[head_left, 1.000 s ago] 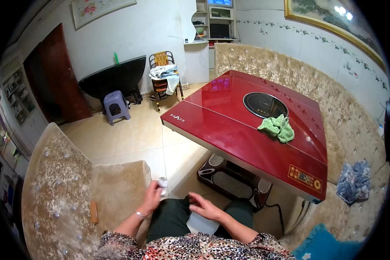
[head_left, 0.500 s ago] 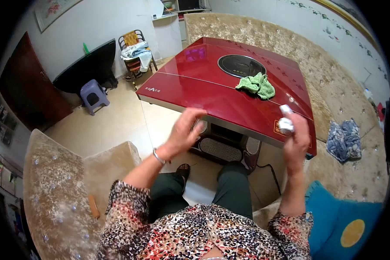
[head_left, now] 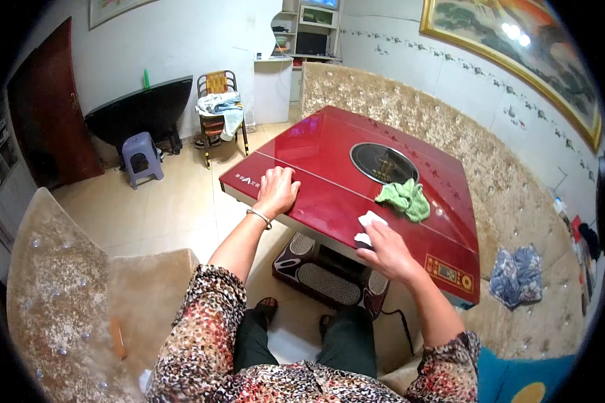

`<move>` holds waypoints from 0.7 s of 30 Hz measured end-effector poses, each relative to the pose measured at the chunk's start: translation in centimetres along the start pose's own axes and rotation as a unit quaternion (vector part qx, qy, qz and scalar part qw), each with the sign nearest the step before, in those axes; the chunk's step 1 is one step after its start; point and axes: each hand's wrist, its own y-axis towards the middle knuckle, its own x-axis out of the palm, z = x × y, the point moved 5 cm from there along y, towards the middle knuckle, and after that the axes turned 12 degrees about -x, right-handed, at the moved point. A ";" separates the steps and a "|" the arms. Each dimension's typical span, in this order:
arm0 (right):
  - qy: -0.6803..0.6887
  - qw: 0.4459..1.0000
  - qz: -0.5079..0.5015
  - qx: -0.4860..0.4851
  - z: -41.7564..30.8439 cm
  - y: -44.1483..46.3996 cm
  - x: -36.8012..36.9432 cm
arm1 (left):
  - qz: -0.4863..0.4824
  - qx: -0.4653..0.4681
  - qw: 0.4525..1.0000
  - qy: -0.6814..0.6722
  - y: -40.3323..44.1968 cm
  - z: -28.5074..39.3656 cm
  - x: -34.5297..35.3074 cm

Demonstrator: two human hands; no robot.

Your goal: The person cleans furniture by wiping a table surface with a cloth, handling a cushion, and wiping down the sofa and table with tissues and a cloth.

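Observation:
My left hand (head_left: 277, 191) rests on the near edge of the red glossy table (head_left: 316, 151), its fingers laid on the top beside the white lettering. It holds nothing. My right hand (head_left: 391, 254) is at the same edge, further right, pressing a crumpled white tissue (head_left: 370, 219) against the tabletop; part of the tissue is hidden under the fingers. A green cloth (head_left: 406, 200) lies bunched just beyond it, next to the round black cooktop (head_left: 384, 163) set into the table.
A control panel (head_left: 449, 271) is at the table's right corner, and a speaker-like base (head_left: 329, 275) sits below. A tan sofa (head_left: 511, 201) curves behind, with a blue patterned cloth (head_left: 515, 275) on it. A purple stool (head_left: 141, 160) and a chair (head_left: 216, 87) stand at the left.
My left hand has come down from the air onto the table edge. My right hand, with the tissue, has moved left and down to the tabletop. The view has tilted up.

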 end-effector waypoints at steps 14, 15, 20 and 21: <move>0.155 0.960 0.120 -0.199 -2.4 24.6 8.5 | 0.046 -0.085 0.986 -0.134 0.6 -2.0 0.1; 0.136 0.970 0.076 -0.184 -3.3 23.1 7.6 | 0.028 -0.088 0.989 -0.119 0.6 -1.9 0.1; 0.062 0.987 0.017 -0.148 -3.3 11.9 3.5 | 0.022 -0.078 0.993 -0.086 0.2 -1.6 0.1; 0.059 0.993 -0.007 -0.106 -2.7 9.1 2.3 | 0.012 -0.071 0.995 -0.074 0.2 -1.6 0.2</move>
